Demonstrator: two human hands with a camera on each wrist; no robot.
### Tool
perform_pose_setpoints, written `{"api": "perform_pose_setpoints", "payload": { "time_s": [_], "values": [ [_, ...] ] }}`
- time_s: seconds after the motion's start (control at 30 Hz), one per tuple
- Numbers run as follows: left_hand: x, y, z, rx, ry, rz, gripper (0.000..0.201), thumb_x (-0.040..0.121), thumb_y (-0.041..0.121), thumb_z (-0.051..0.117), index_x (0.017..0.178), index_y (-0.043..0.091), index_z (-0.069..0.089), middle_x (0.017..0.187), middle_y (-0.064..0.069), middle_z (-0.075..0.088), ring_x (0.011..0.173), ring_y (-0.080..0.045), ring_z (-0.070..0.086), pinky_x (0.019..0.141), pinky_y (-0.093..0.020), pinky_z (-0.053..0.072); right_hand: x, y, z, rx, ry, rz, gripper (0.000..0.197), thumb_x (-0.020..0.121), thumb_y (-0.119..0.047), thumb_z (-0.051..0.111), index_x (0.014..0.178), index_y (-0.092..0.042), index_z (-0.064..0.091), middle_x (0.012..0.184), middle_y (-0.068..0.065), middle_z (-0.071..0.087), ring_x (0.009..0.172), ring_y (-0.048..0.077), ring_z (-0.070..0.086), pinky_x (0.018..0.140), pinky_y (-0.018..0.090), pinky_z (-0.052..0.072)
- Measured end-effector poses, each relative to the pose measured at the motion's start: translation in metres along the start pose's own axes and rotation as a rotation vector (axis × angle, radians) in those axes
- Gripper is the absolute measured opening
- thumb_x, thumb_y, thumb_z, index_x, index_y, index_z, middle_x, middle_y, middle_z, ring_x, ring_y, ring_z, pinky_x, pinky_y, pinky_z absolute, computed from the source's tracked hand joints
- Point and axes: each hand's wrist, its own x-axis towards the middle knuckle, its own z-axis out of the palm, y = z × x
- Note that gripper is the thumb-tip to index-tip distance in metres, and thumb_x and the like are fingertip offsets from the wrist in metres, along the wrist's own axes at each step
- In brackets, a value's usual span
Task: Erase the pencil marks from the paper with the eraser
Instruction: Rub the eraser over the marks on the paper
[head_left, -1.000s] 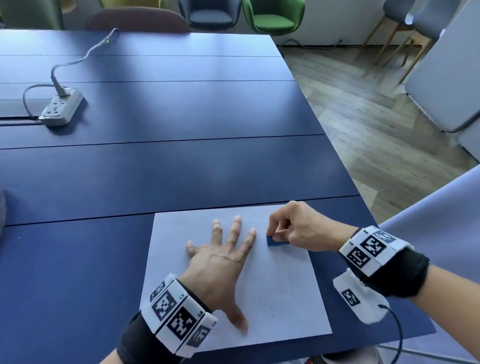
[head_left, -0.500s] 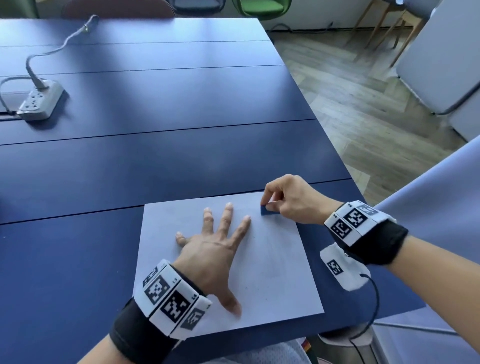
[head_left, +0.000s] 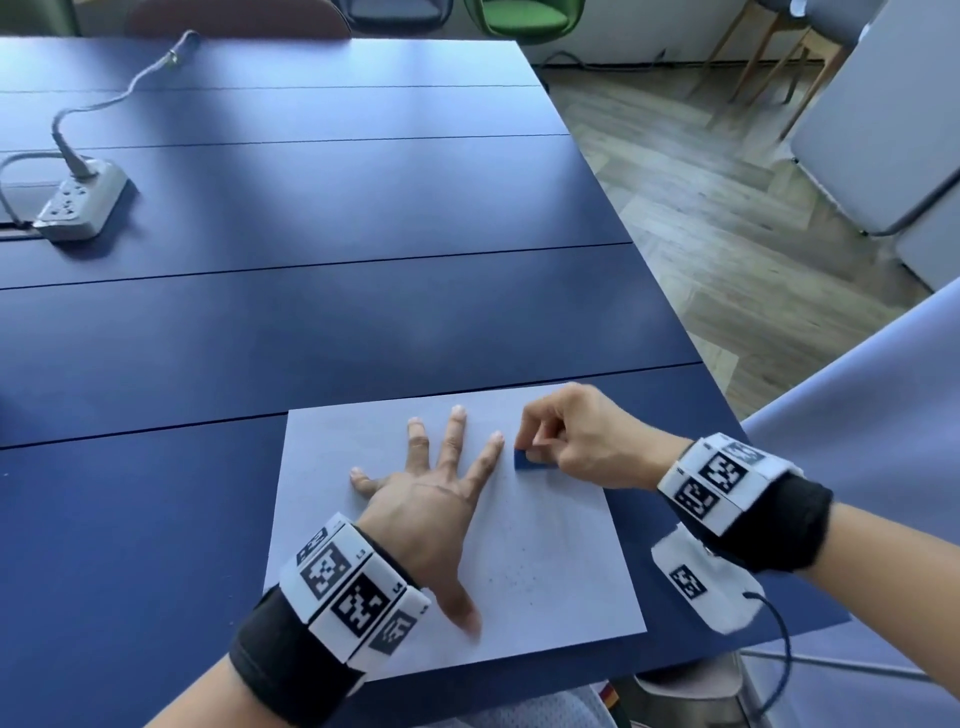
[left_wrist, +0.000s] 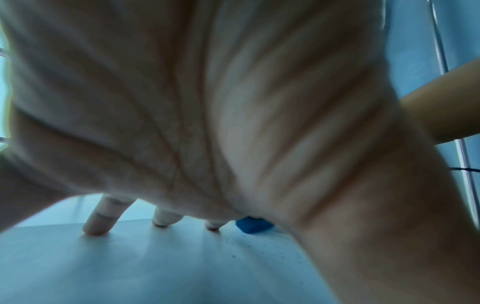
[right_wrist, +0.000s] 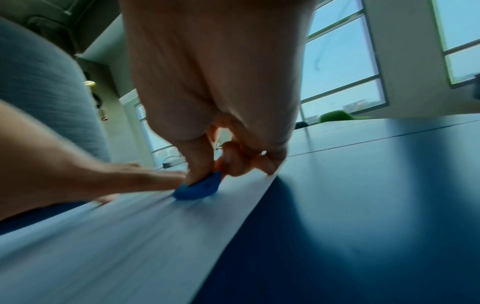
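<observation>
A white sheet of paper (head_left: 550, 561) lies on the dark blue table (head_left: 311, 322) near its front edge. My left hand (head_left: 431, 483) lies flat on the sheet with fingers spread, holding it down. My right hand (head_left: 571, 441) pinches a small blue eraser (head_left: 530, 461) against the paper, just right of my left index fingertip. The eraser (right_wrist: 200, 187) shows under thumb and finger in the right wrist view, and the eraser (left_wrist: 253, 225) peeks past my palm in the left wrist view. Small dark crumbs (head_left: 514, 571) dot the sheet's near right part. No clear pencil marks show.
A white power strip (head_left: 78, 205) with its cable lies at the table's far left. The table's right edge drops to a wooden floor (head_left: 727, 208). Chairs (head_left: 519, 18) stand beyond the far edge, and a grey chair (head_left: 883, 130) stands to the right.
My right hand has shifted the eraser a little over the paper's upper right, beside the left index finger. My left hand has stayed flat on the sheet. The head view has moved.
</observation>
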Motion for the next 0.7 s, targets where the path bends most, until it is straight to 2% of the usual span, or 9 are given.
{"api": "perform_pose_setpoints", "payload": {
  "time_s": [0.07, 0.1, 0.2, 0.27, 0.37, 0.43, 0.53, 0.6, 0.7],
  "values": [
    [0.0, 0.001, 0.0, -0.002, -0.003, -0.003, 0.161, 0.047, 0.055, 0.091, 0.139, 0.041, -0.039, 0.147, 0.002, -0.049, 0.143, -0.037, -0.03, 0.099, -0.08, 0.02, -0.009, -0.003, 0.003, -0.033, -0.13, -0.011, 0.012, 0.084, -0.007, 0.065, 0.083, -0.017, 0.071, 0.073, 0.001, 0.065, 0.058, 0.004, 0.053, 0.056, 0.014, 0.045],
    [0.0, 0.001, 0.0, -0.004, -0.002, -0.002, 0.16, 0.047, 0.055, 0.091, 0.139, 0.041, -0.039, 0.147, 0.002, -0.049, 0.143, -0.037, -0.029, 0.098, -0.08, 0.02, -0.008, -0.003, 0.001, -0.049, -0.123, -0.014, 0.012, 0.085, -0.007, 0.066, 0.085, -0.018, 0.071, 0.073, 0.001, 0.065, 0.058, 0.004, 0.053, 0.056, 0.013, 0.045],
    [-0.001, 0.0, 0.0, -0.007, 0.012, 0.006, 0.16, 0.047, 0.055, 0.092, 0.14, 0.041, -0.037, 0.149, 0.003, -0.047, 0.144, -0.036, -0.028, 0.098, -0.079, 0.022, 0.005, 0.001, -0.007, -0.046, 0.069, 0.002, 0.008, 0.085, -0.01, 0.067, 0.088, -0.017, 0.07, 0.069, -0.006, 0.061, 0.06, 0.005, 0.056, 0.056, 0.011, 0.042],
    [-0.001, -0.001, 0.0, -0.002, 0.021, 0.006, 0.16, 0.046, 0.056, 0.091, 0.141, 0.041, -0.036, 0.149, 0.003, -0.046, 0.144, -0.036, -0.027, 0.098, -0.079, 0.023, 0.003, 0.004, -0.005, -0.004, 0.101, 0.013, 0.008, 0.085, -0.009, 0.067, 0.086, -0.016, 0.071, 0.069, -0.005, 0.06, 0.062, 0.009, 0.057, 0.057, 0.015, 0.044],
    [-0.003, 0.0, 0.0, -0.001, 0.017, 0.003, 0.159, 0.047, 0.055, 0.092, 0.142, 0.04, -0.035, 0.149, 0.002, -0.046, 0.144, -0.037, -0.027, 0.098, -0.079, 0.024, -0.02, 0.002, 0.008, -0.038, -0.104, -0.023, 0.015, 0.084, -0.006, 0.066, 0.084, -0.02, 0.072, 0.076, -0.002, 0.064, 0.07, 0.012, 0.061, 0.064, 0.023, 0.052],
    [-0.003, 0.001, -0.001, 0.001, 0.016, 0.001, 0.159, 0.047, 0.055, 0.091, 0.142, 0.039, -0.035, 0.149, 0.002, -0.046, 0.144, -0.038, -0.027, 0.098, -0.079, 0.024, -0.022, 0.0, 0.007, -0.069, -0.149, -0.037, 0.019, 0.084, -0.005, 0.064, 0.084, -0.022, 0.072, 0.077, -0.004, 0.065, 0.072, 0.009, 0.062, 0.066, 0.023, 0.054],
    [-0.003, 0.001, -0.001, -0.007, 0.015, 0.003, 0.159, 0.048, 0.055, 0.091, 0.142, 0.04, -0.036, 0.149, 0.002, -0.046, 0.143, -0.037, -0.027, 0.099, -0.079, 0.023, -0.005, 0.002, 0.002, -0.053, 0.056, -0.035, 0.016, 0.082, -0.003, 0.067, 0.082, -0.018, 0.073, 0.068, -0.004, 0.062, 0.061, 0.006, 0.056, 0.057, 0.014, 0.043],
    [-0.004, 0.001, -0.001, -0.006, 0.02, 0.003, 0.159, 0.048, 0.055, 0.091, 0.142, 0.039, -0.035, 0.149, 0.002, -0.046, 0.144, -0.037, -0.027, 0.099, -0.079, 0.023, -0.007, 0.002, 0.005, -0.012, 0.106, -0.029, 0.014, 0.082, -0.004, 0.067, 0.081, -0.016, 0.073, 0.068, -0.002, 0.06, 0.059, 0.008, 0.055, 0.056, 0.015, 0.042],
    [-0.004, 0.001, 0.0, 0.001, 0.026, -0.003, 0.158, 0.047, 0.055, 0.091, 0.143, 0.039, -0.034, 0.15, 0.002, -0.045, 0.144, -0.037, -0.027, 0.099, -0.078, 0.023, -0.027, -0.003, 0.015, -0.023, -0.115, -0.055, 0.018, 0.083, -0.004, 0.066, 0.081, -0.021, 0.072, 0.074, -0.002, 0.063, 0.066, 0.01, 0.059, 0.063, 0.024, 0.052]
  ]
}}
